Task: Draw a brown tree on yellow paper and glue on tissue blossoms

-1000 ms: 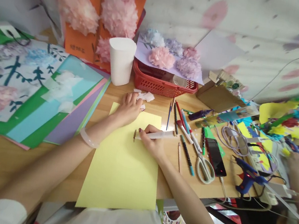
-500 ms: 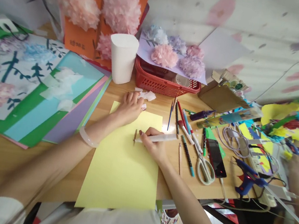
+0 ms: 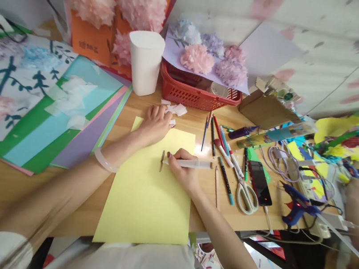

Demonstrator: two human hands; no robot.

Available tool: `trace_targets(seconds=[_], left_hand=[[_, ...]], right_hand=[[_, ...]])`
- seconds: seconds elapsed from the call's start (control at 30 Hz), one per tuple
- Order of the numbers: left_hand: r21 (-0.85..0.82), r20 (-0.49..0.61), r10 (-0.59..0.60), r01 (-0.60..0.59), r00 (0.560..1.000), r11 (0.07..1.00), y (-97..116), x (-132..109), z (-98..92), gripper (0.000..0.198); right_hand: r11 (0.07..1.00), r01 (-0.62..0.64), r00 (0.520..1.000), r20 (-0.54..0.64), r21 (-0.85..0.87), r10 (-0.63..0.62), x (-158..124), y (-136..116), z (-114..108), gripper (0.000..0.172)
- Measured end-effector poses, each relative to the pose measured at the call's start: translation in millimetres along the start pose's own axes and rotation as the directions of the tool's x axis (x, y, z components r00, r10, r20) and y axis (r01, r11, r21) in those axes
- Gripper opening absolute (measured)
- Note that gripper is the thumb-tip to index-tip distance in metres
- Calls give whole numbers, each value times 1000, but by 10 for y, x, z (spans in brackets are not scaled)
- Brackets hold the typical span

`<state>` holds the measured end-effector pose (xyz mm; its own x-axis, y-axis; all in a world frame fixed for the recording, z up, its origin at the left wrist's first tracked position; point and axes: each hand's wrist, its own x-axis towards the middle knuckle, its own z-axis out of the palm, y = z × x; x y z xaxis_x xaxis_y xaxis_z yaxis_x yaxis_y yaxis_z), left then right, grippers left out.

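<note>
Pen [image 3: 195, 164], white & clear-ish, is in my R hand [image 3: 183, 172], fingers closed round it. It's over the upper R part of the yellow paper [image 3: 144, 210], w/ its back end out past the R edge. Tip's by a short brown line [image 3: 162, 162]; can't tell if it touches. My L hand [image 3: 155, 126] is at the top of the paper, fingers bent, just beside white scraps [image 3: 178, 109]; can't tell if they grip any. Pale bracelet [image 3: 105, 161] on L wrist. To the R: more pens [image 3: 225, 180], scissors [image 3: 247, 198], black phone [image 3: 261, 182], then a blue glue gun [image 3: 298, 206]. At the back: red basket [image 3: 198, 97] w/ puffy flowers [image 3: 197, 58] on top, tall white bin [image 3: 144, 64] next to it. Colored sheets [image 3: 88, 145] lie L. Somebody else's hands [image 3: 358, 192] are far R.
</note>
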<state>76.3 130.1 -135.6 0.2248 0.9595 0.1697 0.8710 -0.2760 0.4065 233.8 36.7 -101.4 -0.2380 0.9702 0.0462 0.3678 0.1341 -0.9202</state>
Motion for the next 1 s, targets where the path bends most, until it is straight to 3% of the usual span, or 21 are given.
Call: trace_targets(seconds=[0.17, 0.4, 0.63, 0.7, 0.83, 1.0], left_hand=[[8, -2, 5, -5, 1000, 1000, 2, -7, 2, 40], [18, 12, 1, -1, 1000, 1000, -1, 5, -3, 39], [10, 3, 21, -21, 1000, 1000, 7, -18, -26, 38], [21, 0, 21, -21, 1000, 1000, 13, -23, -33, 38], [52, -3, 8, -8, 1000, 999, 27, -30, -35, 39], [66, 6, 16, -17, 1000, 998, 19, -29, -33, 41]], right_hand=[[1000, 0, 991, 131, -9, 1, -182, -38, -31, 35], [1000, 3, 999, -40, 21, -2, -146, -33, 6, 34], [1000, 3, 992, 124, -11, -1, -434, -34, -22, 33], [1000, -16, 994, 105, 17, 14, -415, -33, -19, 34], [1000, -3, 999, -40, 30, 4, -243, -28, 1, 35], [999, 12, 998, 66, -36, -9, -414, -38, -8, 34]])
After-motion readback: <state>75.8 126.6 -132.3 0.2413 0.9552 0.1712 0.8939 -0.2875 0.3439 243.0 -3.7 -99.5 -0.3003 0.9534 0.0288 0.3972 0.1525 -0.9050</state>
